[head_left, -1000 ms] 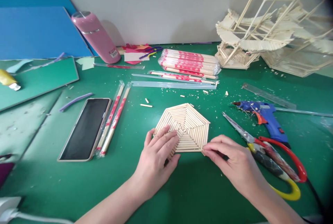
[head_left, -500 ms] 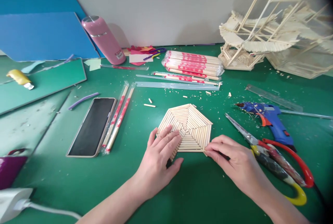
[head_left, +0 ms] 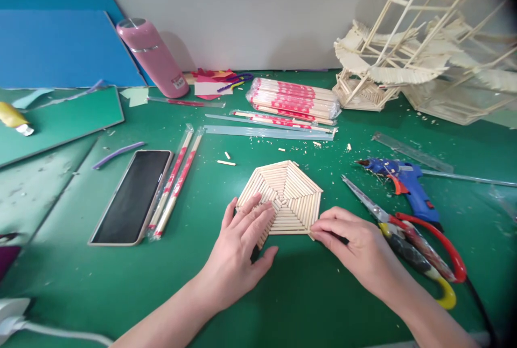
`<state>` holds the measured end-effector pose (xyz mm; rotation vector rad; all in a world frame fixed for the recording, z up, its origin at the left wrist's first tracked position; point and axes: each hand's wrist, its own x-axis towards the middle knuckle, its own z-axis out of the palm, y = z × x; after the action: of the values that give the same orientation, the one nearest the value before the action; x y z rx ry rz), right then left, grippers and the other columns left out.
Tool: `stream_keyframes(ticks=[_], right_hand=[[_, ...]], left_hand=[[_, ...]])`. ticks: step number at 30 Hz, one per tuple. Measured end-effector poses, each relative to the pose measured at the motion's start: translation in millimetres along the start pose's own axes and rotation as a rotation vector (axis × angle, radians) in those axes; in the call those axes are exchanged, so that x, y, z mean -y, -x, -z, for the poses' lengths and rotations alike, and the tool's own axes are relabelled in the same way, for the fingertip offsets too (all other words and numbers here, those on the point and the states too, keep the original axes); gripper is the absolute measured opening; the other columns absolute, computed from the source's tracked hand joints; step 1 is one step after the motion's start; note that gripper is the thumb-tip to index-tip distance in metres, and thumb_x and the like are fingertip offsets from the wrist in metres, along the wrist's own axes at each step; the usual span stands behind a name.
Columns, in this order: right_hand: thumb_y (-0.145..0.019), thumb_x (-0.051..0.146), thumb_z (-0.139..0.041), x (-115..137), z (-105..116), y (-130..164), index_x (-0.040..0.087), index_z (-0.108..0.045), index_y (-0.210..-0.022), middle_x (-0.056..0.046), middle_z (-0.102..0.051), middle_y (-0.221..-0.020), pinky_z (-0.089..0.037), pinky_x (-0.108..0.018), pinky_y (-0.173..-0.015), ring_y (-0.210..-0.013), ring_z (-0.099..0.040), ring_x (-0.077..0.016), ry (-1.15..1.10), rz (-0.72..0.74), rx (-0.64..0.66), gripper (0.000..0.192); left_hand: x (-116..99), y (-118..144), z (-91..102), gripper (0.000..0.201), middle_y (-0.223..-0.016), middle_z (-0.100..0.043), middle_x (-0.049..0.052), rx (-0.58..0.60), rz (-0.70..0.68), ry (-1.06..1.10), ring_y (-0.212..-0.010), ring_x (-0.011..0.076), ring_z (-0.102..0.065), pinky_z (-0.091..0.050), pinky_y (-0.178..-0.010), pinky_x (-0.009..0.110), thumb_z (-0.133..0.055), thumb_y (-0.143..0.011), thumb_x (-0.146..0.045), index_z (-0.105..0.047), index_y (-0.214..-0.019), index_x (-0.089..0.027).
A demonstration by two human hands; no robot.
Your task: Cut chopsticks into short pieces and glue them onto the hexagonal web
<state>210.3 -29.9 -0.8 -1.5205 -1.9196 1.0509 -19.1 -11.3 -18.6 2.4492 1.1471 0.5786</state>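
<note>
We are looking down on a green worktop (head_left: 307,294) that is carrying, at its far right, a tall stick-built model (head_left: 420,51). Against the back wall a pink flask (head_left: 151,57) is leaning, and blue boards (head_left: 60,46) are standing to its left. A wrapped bundle of chopsticks (head_left: 294,99) is lying behind the centre, and a dark phone (head_left: 132,196) is lying face up at the left, just beside two wrapped chopstick pairs (head_left: 174,183). At the right, a blue glue gun (head_left: 407,183) is lying near red-and-yellow-handled scissors (head_left: 407,237).

In the middle we are seeing a flat hexagonal panel of sticks (head_left: 288,192) lying on the worktop. The left hand (head_left: 238,251) is pressing down on the panel's near left part, its fingers (head_left: 252,213) spread flat and grasping nothing. The right hand (head_left: 357,248) is resting at the panel's near right corner, its fingers (head_left: 323,227) drawn together in a light pinch at the panel's edge; we cannot tell whether they are gripping a separate stick
</note>
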Motion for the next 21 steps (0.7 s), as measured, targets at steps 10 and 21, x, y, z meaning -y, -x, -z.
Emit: stream_keyframes(ticks=[10, 21], right_hand=[[-0.086, 0.016, -0.047, 2.0, -1.1, -0.9, 0.023, -0.061, -0.084, 0.001, -0.056, -0.084, -0.043, -0.024, -0.069, -0.076, -0.055, -0.0105, 0.016, 0.014, 0.006, 0.015], [-0.087, 0.018, -0.047, -0.2, -0.9, -0.4, 0.024, -0.06, -0.084, 0.001, -0.055, -0.085, -0.043, -0.023, -0.068, -0.075, -0.055, -0.0103, 0.025, 0.016, 0.017, 0.014]], left_hand=[[1.2, 0.4, -1.9, 0.048, -0.124, -0.054, 0.011, -0.029, -0.001, 0.004, -0.126, 0.0262, -0.035, -0.019, -0.103, 0.053, -0.051, -0.08, -0.014, -0.037, -0.125, -0.017], [1.0, 0.1, -2.6, 0.047, -0.122, -0.056, 0.009, -0.031, 0.02, 0.014, -0.126, 0.025, -0.035, -0.02, -0.104, 0.051, -0.05, -0.079, -0.012, -0.037, -0.124, -0.019]])
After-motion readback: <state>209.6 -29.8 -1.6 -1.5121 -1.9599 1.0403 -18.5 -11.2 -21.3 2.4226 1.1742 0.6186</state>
